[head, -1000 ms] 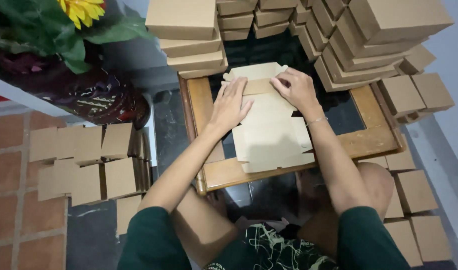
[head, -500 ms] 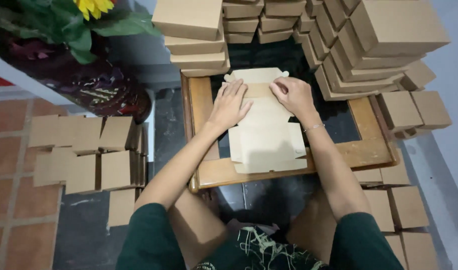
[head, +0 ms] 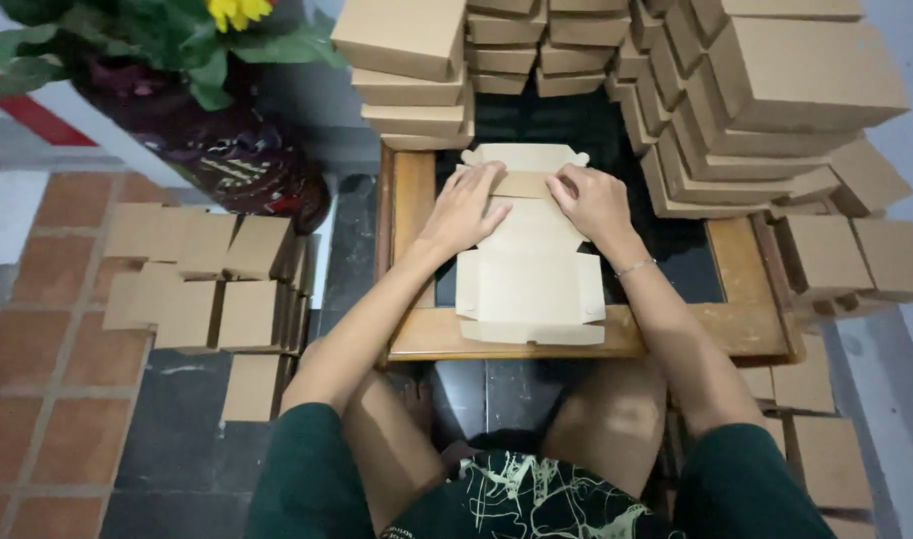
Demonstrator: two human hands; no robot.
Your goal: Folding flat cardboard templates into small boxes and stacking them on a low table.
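Left hand [head: 466,210] and right hand [head: 593,200]: both flat, fingers spread, grip not closed on anything, just pressing down on the far part of the flat cardboard box blank [head: 529,262]. Fingertips sit at a fold line near the blank's tabbed far end, thumbs pointing inward, a narrow gap between the two hands.

Blank lies flat on the table [head: 414,260], long axis running away from the person, tabbed end far, near edge reaching the table's wooden front rail. Side flaps stick out left and right at the near half.

Room: dark table top is free on both sides of the blank. Far edge is tight, stacks of folded boxes [head: 417,75] just beyond the tabs, and a leaning stack of boxes [head: 776,110] crowds the right far corner. Left of the table, flat blanks on the floor [head: 202,284] and a flower pot [head: 232,150], well apart from the hands
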